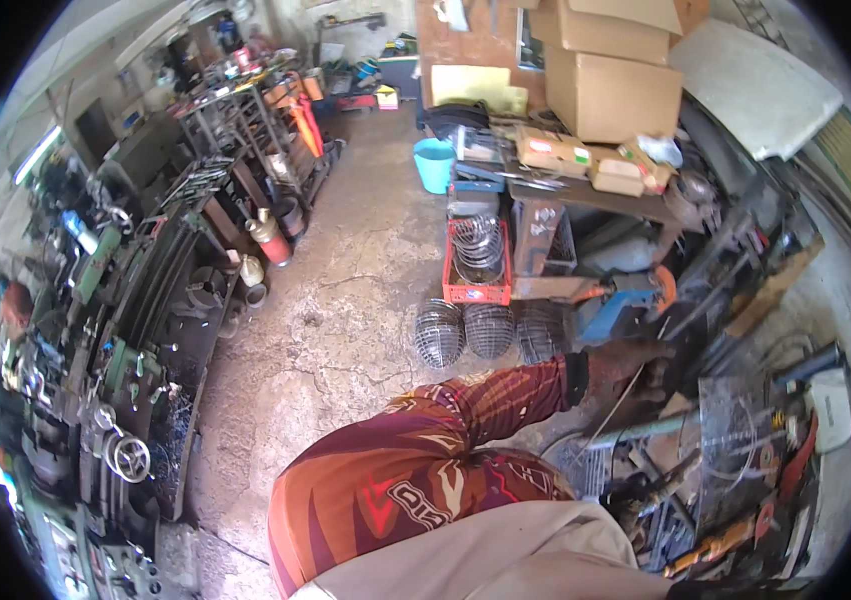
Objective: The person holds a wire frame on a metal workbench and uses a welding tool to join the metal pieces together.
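My left arm, in a maroon and orange patterned sleeve (520, 398) with a dark cuff, reaches across to the right. At its end, my left hand (620, 366) is over the cluttered metal stock beside the blue and orange machine part (617, 312). Its fingers blend into the dark background, so their grip cannot be made out. A thin light rod (613, 412) slants down from beside the fingers; whether they hold it is unclear. Below lie metal bars, pipes and a clear sheet (728, 430). My right hand does not show.
A red crate (477, 293) holds coiled metal rings, with round wire cages (439, 333) in front. Behind are a turquoise bucket (434, 166) and a workbench with cardboard boxes (617, 95). Lathes with a handwheel (129, 458) line the left. Cracked concrete floor (315, 300) runs between.
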`<act>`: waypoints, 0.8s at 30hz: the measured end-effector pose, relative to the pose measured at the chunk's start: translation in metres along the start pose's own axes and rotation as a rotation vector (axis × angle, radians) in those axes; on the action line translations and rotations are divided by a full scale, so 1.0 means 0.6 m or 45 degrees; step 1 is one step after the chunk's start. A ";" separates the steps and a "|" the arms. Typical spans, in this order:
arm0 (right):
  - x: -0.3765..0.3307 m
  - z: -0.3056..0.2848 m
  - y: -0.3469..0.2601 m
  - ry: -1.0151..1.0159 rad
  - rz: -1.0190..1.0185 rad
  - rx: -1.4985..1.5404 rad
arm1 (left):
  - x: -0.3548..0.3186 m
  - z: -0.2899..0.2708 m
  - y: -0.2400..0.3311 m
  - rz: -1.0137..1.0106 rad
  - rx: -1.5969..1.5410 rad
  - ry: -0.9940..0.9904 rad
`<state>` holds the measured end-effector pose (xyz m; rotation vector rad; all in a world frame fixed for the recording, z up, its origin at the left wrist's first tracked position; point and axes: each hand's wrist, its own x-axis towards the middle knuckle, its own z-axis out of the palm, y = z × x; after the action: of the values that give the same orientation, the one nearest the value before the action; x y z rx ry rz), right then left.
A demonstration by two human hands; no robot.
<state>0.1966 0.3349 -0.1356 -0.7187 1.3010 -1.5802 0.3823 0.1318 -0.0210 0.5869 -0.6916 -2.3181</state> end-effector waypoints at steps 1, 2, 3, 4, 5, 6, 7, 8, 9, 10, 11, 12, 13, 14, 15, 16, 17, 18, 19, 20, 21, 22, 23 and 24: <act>-0.010 -0.011 -0.010 -0.028 0.002 0.004 | -0.007 0.017 -0.028 -0.079 0.012 -0.034; -0.025 -0.023 -0.023 -0.045 -0.001 0.021 | -0.017 0.017 -0.054 -0.190 -0.042 -0.354; -0.042 -0.036 -0.035 -0.052 0.005 0.034 | -0.046 0.036 -0.064 -0.050 0.316 -0.387; -0.055 -0.034 -0.044 -0.109 0.037 0.055 | -0.044 0.020 -0.065 0.124 0.712 -0.399; -0.067 -0.036 -0.050 -0.149 0.070 0.069 | -0.033 0.001 -0.069 0.312 1.156 -0.378; -0.078 -0.038 -0.059 -0.183 0.101 0.082 | -0.019 -0.018 -0.075 0.493 1.535 -0.318; -0.082 -0.046 -0.064 -0.178 0.112 0.095 | -0.010 -0.011 -0.048 0.582 1.655 -0.276; -0.075 -0.046 -0.063 -0.206 0.097 0.131 | -0.016 0.002 -0.016 0.674 1.811 -0.194; -0.066 -0.057 -0.057 -0.241 0.045 0.107 | -0.004 0.011 0.003 0.757 1.934 -0.143; -0.061 -0.065 -0.054 -0.282 -0.001 0.087 | -0.007 0.015 0.008 0.740 2.060 -0.207; -0.068 -0.060 -0.070 -0.218 0.066 0.152 | -0.009 0.020 0.014 0.748 2.215 -0.241; -0.069 -0.053 -0.071 -0.226 0.051 0.220 | -0.012 0.022 0.014 0.772 2.278 -0.270; -0.069 -0.053 -0.071 -0.239 0.037 0.283 | -0.013 0.023 0.013 0.798 2.337 -0.291; -0.067 -0.054 -0.071 -0.233 0.047 0.304 | -0.017 0.022 0.012 0.821 2.395 -0.298; -0.063 -0.053 -0.071 -0.232 0.059 0.320 | -0.018 0.022 0.012 0.787 2.409 -0.286; -0.059 -0.050 -0.071 -0.237 0.072 0.332 | -0.017 0.023 0.013 0.756 2.421 -0.266; -0.058 -0.045 -0.077 -0.249 0.091 0.284 | -0.025 0.023 0.019 0.727 2.434 -0.221; -0.055 -0.040 -0.083 -0.271 0.106 0.232 | -0.032 0.015 0.021 0.788 2.436 -0.249; -0.053 -0.034 -0.093 -0.303 0.122 0.176 | -0.036 0.005 0.019 0.851 2.438 -0.266; -0.054 -0.016 -0.112 -0.272 0.169 0.178 | -0.044 -0.008 0.020 0.908 2.463 -0.257; -0.046 -0.029 -0.082 -0.339 0.004 0.005 | -0.036 -0.038 0.015 1.005 2.437 -0.276; -0.034 -0.020 -0.069 -0.418 0.087 0.006 | -0.062 -0.084 0.016 1.066 2.456 -0.190; -0.032 -0.020 -0.071 -0.423 0.200 0.198 | -0.067 -0.081 0.019 1.105 2.476 -0.130; -0.019 -0.017 -0.069 -0.460 0.231 0.227 | -0.081 -0.078 0.026 1.112 2.513 -0.065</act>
<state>0.1802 0.3496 -0.0976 -0.7133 0.9210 -1.3273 0.4496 0.1396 -0.0363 0.6740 -2.4706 -0.2530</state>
